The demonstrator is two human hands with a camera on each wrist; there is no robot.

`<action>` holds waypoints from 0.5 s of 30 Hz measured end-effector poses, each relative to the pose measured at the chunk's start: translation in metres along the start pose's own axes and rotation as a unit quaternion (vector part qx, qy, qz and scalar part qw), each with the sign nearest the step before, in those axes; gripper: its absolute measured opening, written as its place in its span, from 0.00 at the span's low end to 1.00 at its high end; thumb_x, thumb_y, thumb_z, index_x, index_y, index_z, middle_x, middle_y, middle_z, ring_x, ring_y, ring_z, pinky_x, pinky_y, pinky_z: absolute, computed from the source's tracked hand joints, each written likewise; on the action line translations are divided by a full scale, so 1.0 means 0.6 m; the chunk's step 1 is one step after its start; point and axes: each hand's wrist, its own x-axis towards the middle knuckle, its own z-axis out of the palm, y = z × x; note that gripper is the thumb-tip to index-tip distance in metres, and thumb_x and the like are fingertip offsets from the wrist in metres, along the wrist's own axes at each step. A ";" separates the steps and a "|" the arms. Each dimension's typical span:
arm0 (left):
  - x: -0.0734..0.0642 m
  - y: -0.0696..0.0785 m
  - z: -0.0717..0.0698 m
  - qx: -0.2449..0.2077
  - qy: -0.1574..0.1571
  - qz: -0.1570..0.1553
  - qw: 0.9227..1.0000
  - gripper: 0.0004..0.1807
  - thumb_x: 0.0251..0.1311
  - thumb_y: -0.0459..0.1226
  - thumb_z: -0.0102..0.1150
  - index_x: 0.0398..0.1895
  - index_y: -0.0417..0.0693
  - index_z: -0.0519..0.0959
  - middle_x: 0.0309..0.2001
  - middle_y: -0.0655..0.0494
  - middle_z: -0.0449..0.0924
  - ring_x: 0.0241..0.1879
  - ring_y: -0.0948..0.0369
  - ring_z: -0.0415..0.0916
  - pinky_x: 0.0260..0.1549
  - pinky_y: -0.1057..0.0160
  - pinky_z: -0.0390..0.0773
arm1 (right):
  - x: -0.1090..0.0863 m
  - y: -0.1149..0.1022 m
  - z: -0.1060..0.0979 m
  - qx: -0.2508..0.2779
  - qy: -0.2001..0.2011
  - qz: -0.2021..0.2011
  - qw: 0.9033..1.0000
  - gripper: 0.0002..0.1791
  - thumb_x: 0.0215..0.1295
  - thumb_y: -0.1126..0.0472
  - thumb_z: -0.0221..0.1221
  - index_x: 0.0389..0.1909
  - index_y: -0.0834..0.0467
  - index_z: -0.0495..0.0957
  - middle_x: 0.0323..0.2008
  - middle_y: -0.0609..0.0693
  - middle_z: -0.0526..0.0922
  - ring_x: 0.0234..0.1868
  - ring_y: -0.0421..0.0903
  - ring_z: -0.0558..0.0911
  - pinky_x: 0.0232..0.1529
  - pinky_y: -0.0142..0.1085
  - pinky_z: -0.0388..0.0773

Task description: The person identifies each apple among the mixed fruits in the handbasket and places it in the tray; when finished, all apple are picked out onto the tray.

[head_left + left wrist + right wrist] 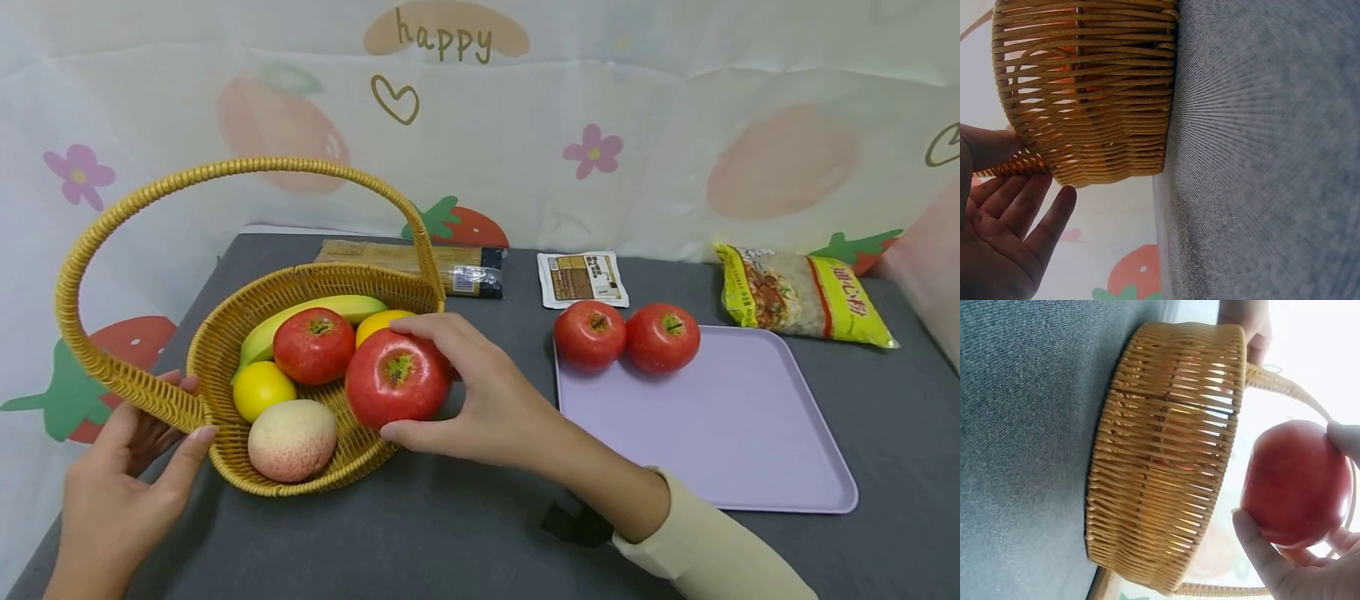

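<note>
My right hand [487, 392] grips a red apple [397, 379] over the right side of a wicker basket [315, 492]. In the right wrist view this apple [1297, 484] hangs above the rim, between thumb and fingers. My left hand [127, 483] holds the base of the basket's arched handle [255, 164] at the left end, and the left wrist view has its thumb and fingers around the wicker there. Inside the basket lie a banana [281, 325], another red apple [313, 346], a yellow lemon-like fruit [264, 392], a peach [292, 442] and a partly hidden orange-yellow fruit [378, 325].
Two red apples [590, 335] sit at the back left of a lilac tray [705, 450] on the right. Behind are a pack of noodles [472, 271], a small white packet [582, 279] and a yellow-green food bag [806, 296]. A printed cloth [510, 125] hangs behind the table.
</note>
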 end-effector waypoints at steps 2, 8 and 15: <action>0.000 0.000 0.000 0.000 -0.001 0.000 1.000 0.35 0.57 0.27 0.71 0.68 0.44 0.72 0.60 0.48 0.79 0.50 0.83 0.73 0.45 0.85 0.71 | -0.004 0.000 -0.002 0.004 0.001 0.008 1.000 0.41 0.53 0.57 0.75 0.68 0.52 0.68 0.61 0.44 0.71 0.59 0.41 0.72 0.48 0.35 0.83; 0.000 -0.003 0.000 0.004 -0.002 0.005 1.000 0.35 0.57 0.27 0.71 0.69 0.43 0.71 0.60 0.48 0.78 0.50 0.84 0.72 0.45 0.86 0.70 | -0.014 0.000 -0.009 0.014 0.007 0.030 0.999 0.41 0.52 0.58 0.76 0.67 0.52 0.68 0.61 0.43 0.71 0.58 0.41 0.73 0.47 0.37 0.84; -0.001 -0.002 0.001 0.005 -0.002 -0.002 1.000 0.34 0.57 0.28 0.71 0.69 0.45 0.72 0.60 0.49 0.78 0.50 0.83 0.72 0.45 0.86 0.70 | -0.026 0.002 -0.017 0.016 0.015 0.039 0.999 0.40 0.53 0.59 0.76 0.67 0.51 0.69 0.62 0.42 0.71 0.58 0.41 0.74 0.48 0.37 0.83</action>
